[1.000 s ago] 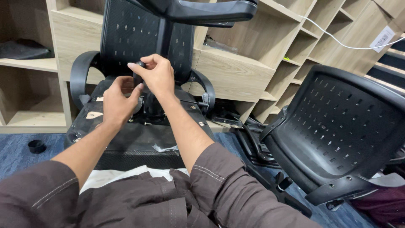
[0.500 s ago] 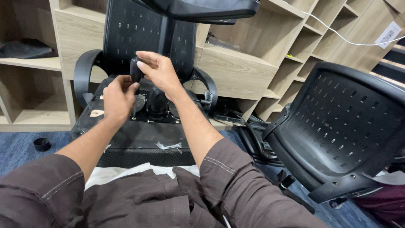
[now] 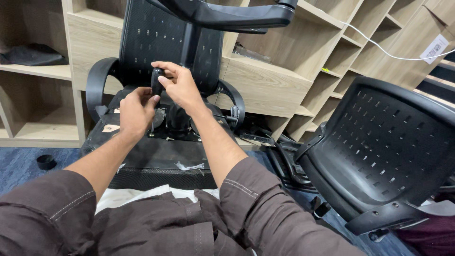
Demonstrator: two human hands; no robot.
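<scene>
We are in a workroom or store room where office chairs get put together. Big wooden shelves (image 3: 265, 80) with many open boxes cover the walls. A black chair (image 3: 161, 142) lies upside down in front of us, and a loose black chair back (image 3: 393, 142) rests on the blue carpet floor (image 3: 19, 173). More black chair parts (image 3: 289, 166) lie under the shelves. A white cable (image 3: 379, 47) hangs across them.

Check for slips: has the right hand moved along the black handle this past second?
No. The right hand stays on top of the black handle, still level with the chair's armrest loop as before.
</scene>
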